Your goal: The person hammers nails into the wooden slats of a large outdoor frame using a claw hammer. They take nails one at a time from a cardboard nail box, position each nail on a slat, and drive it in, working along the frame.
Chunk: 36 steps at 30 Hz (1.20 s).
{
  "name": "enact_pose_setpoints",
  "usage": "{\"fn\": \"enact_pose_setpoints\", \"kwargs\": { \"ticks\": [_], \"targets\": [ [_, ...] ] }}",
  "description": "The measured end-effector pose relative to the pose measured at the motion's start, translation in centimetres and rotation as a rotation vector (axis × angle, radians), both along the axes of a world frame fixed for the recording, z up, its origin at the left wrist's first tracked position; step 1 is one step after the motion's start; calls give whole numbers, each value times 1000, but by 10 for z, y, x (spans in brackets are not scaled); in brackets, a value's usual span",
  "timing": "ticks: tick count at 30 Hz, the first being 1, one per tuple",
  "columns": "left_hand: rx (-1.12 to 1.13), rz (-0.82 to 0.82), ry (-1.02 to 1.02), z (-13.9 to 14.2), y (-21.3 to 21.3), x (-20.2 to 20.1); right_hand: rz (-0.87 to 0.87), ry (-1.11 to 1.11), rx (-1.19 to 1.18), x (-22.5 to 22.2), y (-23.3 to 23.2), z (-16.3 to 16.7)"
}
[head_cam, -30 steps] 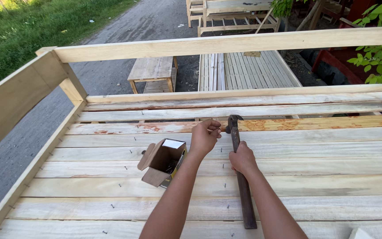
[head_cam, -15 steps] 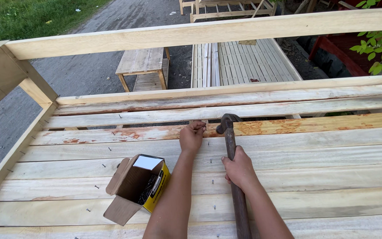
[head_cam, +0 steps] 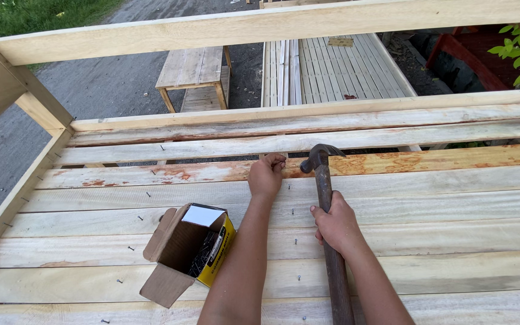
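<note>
Steel hammer (head_cam: 322, 157) now nearer left hand (head_cam: 266, 176) (rough, pale planks (head_cam: 452, 198)).

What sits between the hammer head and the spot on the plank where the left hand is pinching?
Nothing visible does. The hammer head hangs just right of the left hand, with only bare plank between; the nail itself is too small to make out.

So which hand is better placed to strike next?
Probably the right hand: it grips the hammer, whose head hangs beside the left hand pinching at the plank.
</note>
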<state>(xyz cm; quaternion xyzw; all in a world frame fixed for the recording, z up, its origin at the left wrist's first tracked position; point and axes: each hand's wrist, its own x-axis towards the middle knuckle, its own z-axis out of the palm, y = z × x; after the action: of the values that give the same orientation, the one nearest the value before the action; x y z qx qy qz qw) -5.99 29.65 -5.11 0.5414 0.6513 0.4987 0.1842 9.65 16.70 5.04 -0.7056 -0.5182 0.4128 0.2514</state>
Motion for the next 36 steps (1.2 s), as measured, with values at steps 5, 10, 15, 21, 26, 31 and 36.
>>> {"fn": "enact_pose_setpoints", "kwargs": {
  "ticks": [5,10,15,21,26,31,36],
  "targets": [
    [-30,-41,28,9,-6,0,38,-78,-14,-10,-3,5],
    [-87,-58,82,16,-9,0,-7,133,8,-6,1,-9],
    [-96,-53,78,21,-11,0,-8,258,24,-2,4,-17],
    [-104,-44,30,25,-13,-1,32,341,75,-9,4,3],
    [-105,-33,15,28,-14,0,55,239,58,-26,5,16],
    [-94,-52,-8,25,-13,-2,32,283,28,-22,5,21],
    [88,-90,-238,10,-8,-10,39,372,183,-13,5,21]
  ]
}}
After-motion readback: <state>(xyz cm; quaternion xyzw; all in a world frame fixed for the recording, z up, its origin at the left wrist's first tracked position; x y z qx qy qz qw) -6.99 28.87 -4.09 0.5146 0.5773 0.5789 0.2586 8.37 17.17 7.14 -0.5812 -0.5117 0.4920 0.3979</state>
